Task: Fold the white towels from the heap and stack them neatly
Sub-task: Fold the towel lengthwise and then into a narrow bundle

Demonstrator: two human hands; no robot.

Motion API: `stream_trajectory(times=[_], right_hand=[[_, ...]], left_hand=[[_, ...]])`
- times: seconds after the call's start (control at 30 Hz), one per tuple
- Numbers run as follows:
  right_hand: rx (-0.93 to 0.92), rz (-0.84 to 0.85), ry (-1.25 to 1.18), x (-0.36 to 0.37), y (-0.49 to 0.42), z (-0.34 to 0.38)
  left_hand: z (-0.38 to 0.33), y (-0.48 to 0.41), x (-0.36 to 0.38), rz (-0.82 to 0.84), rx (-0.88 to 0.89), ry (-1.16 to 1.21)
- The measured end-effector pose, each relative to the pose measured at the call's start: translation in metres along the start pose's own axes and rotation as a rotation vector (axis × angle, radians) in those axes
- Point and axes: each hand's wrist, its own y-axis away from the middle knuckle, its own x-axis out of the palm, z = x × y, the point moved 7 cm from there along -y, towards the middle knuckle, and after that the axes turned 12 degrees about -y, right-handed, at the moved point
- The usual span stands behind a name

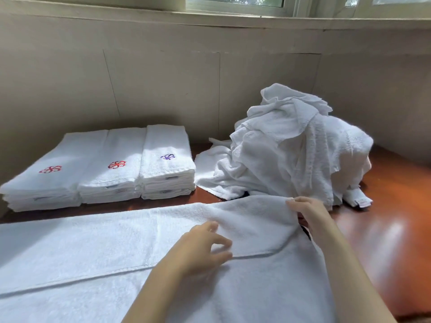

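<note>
A white towel (93,248) lies spread across the near part of the table, its far half folded over the near half. My right hand (307,213) pinches the towel's far right corner and lifts it slightly. Fingers spread and loosely bent, my left hand (205,245) rests on the towel near the folded layer's edge. A tall heap of crumpled white towels (291,148) sits behind at the right. Three stacks of folded towels (105,169) stand side by side at the back left, two with red emblems and one with a purple emblem.
The brown wooden table (391,206) shows bare at the right. A beige wall (163,78) runs close behind the stacks and heap, with a window sill above. A small folded piece with a label (356,199) lies at the heap's right foot.
</note>
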Motion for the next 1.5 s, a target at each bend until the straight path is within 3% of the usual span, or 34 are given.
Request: stream_trajectory(times=[0.07, 0.17, 0.33, 0.5, 0.57, 0.7, 0.93, 1.1, 1.33, 1.5], right_hand=[[-0.147, -0.039, 0.075, 0.0, 0.006, 0.014], [-0.318, -0.255, 0.24, -0.017, 0.012, 0.037], [-0.152, -0.272, 0.686, -0.019, 0.009, 0.012], [0.005, -0.29, 0.833, -0.016, 0.007, -0.001], [0.01, -0.328, 0.803, -0.016, 0.007, -0.001], [0.023, -0.373, 0.689, -0.019, 0.006, 0.004], [0.217, -0.137, -0.252, -0.01, -0.002, -0.014], [-0.07, -0.274, 0.014, -0.013, -0.005, 0.006], [0.178, -0.147, -0.035, -0.019, -0.007, 0.0], [0.024, -0.052, 0.12, -0.002, -0.004, -0.001]], left_hand=[[-0.001, 0.001, 0.0, -0.004, 0.0, 0.007], [-0.005, 0.002, 0.001, -0.008, 0.019, -0.016], [-0.006, 0.004, -0.004, -0.056, 0.032, -0.032], [0.019, 0.001, -0.015, -0.206, -0.147, -0.134], [0.037, 0.001, -0.016, -0.205, -0.251, -0.219], [0.066, 0.004, -0.001, -0.039, -0.363, -0.246], [0.069, 0.003, 0.008, 0.006, -0.327, -0.272], [0.07, 0.005, 0.01, -0.008, -0.301, -0.284], [0.07, 0.006, 0.01, -0.022, -0.28, -0.272], [0.07, 0.007, 0.011, -0.028, -0.279, -0.267]])
